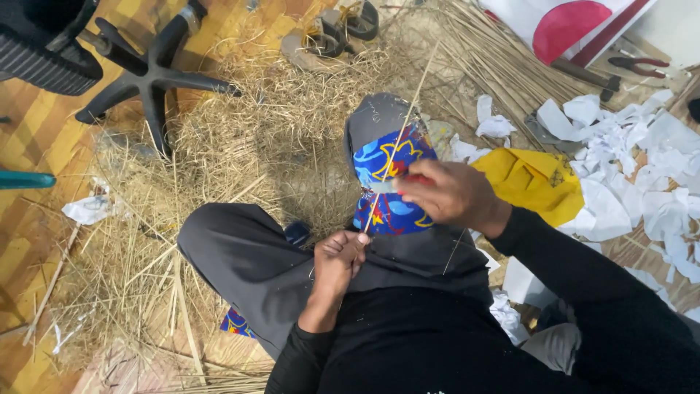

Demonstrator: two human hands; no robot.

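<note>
I sit on the floor with a bright blue patterned cloth point(390, 186) over my raised knee. My left hand point(339, 259) is closed around the lower end of a long thin pale stick point(408, 117), which rises diagonally up and to the right. My right hand point(452, 191) grips a small knife with a red handle point(412, 180), its blade held against the stick near the middle. Both hands rest close above the cloth on my grey trousers.
A heap of dry straw and shavings point(240, 146) covers the floor to the left. An office chair base point(149, 76) stands at upper left. Torn white paper point(627, 160), a yellow cloth point(536, 182), pliers point(642, 66) and sandals point(335, 36) lie around.
</note>
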